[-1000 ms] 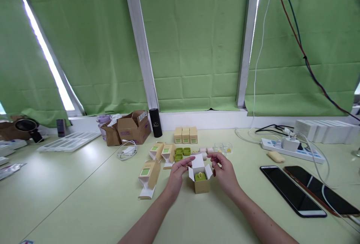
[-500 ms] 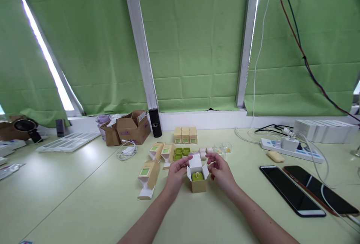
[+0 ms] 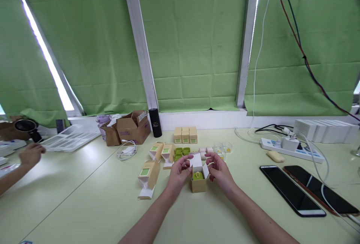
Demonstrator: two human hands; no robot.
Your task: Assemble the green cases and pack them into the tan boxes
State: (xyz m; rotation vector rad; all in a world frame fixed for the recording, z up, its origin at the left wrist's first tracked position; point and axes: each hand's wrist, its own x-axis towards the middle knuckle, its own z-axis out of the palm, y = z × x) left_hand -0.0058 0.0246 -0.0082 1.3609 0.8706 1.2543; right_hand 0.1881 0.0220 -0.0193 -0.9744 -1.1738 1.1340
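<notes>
A small kraft cardboard box [image 3: 198, 187] stands upright on the table between my hands, its white lid raised at the back. Inside sits a green case [image 3: 197, 175] with a pale loop on top. My left hand [image 3: 178, 174] is closed at the box's left side, fingertips on its left flap, which is mostly hidden. My right hand [image 3: 219, 171] is beside the right flap [image 3: 206, 170], fingers bent but apart, with the index fingertip near the lid's edge. Behind the hands lie green square cases [image 3: 182, 151] and pinkish-white pieces [image 3: 206, 150].
Opened kraft boxes [image 3: 149, 176] lie left of my hands; three closed boxes [image 3: 185, 135] stand farther back. Clear cups [image 3: 226, 147] are behind my right hand. Two phones [image 3: 292, 190] and a power strip [image 3: 306, 154] lie right. Another person's hand [image 3: 32, 154] is at far left, near a white tray [image 3: 73, 139].
My left hand has shifted slightly right against the box's left flap, which has turned inward out of sight. Another person's hand has come in at far left, and the white tray there has shifted.
</notes>
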